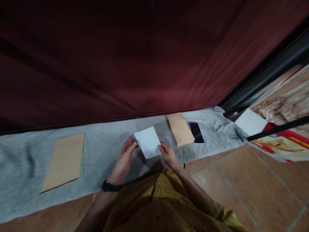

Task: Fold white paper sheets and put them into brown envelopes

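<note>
A white sheet of paper (147, 143) is held up at a slant over the grey cloth. My right hand (168, 156) pinches it at its right edge, thumb on top. My left hand (125, 156), with a dark band on the wrist, is by the paper's left edge, fingers curved and apart; no grip on the paper shows there. Just beyond my right hand lies a stack of brown envelopes (180, 129). A single brown envelope (64, 161) lies flat, well to the left of my left hand.
A dark-screened phone (196, 132) lies against the right side of the stack. The long grey cloth (103, 141) runs along a dark red curtain (145, 71). At right are a black metal bar (277, 129), a printed red and yellow box (285, 145) and tiled floor (241, 180).
</note>
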Motion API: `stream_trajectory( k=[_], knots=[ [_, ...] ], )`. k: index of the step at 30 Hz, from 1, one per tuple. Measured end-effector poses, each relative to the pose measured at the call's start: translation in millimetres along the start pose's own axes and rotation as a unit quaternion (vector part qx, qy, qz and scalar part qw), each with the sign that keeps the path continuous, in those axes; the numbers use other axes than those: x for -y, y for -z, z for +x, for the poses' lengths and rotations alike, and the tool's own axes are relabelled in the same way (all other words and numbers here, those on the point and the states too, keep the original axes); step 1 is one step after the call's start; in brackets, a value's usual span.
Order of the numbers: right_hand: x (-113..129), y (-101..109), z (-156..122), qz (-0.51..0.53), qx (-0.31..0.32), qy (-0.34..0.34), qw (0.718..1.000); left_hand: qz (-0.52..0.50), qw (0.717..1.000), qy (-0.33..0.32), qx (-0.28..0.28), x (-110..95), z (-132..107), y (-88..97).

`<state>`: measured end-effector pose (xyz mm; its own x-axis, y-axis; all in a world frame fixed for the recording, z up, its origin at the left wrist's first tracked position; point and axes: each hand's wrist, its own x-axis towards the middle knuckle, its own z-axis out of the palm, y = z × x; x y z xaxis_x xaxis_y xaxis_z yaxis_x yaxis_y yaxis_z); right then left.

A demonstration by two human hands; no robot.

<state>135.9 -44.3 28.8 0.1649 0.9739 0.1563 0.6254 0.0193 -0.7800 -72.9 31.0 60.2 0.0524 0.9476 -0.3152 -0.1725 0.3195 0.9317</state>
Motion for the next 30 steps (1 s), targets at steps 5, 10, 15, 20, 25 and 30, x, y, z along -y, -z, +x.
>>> stream_trajectory(
  k=[5, 10, 15, 20, 25, 30],
  knots=[
    [-10, 10, 9, 0.083, 0.049, -0.012, 0.995, 0.050, 0.996, 0.007, 0.078, -2, -2, 8.7],
    [-18, 8, 24, -0.013, -0.020, 0.003, 1.000, 0.143, 0.987, 0.010, 0.074, 13, -1, 9.3],
    [-4, -19, 19, -0.130, -0.047, 0.078, 0.987, 0.099, 0.995, 0.022, 0.014, 36, 6, 0.6],
    [9, -58, -10, -0.196, 0.049, 0.168, 0.965, 0.112, 0.994, 0.005, 0.003, 49, 10, -2.7],
    [-6, -62, -27, -0.242, 0.048, 0.164, 0.955, 0.143, 0.990, 0.005, 0.009, 51, 11, 5.5],
    [-16, -49, -28, -0.275, 0.015, 0.120, 0.954, 0.241, 0.970, -0.012, -0.003, 53, 19, 15.4]
  ],
)
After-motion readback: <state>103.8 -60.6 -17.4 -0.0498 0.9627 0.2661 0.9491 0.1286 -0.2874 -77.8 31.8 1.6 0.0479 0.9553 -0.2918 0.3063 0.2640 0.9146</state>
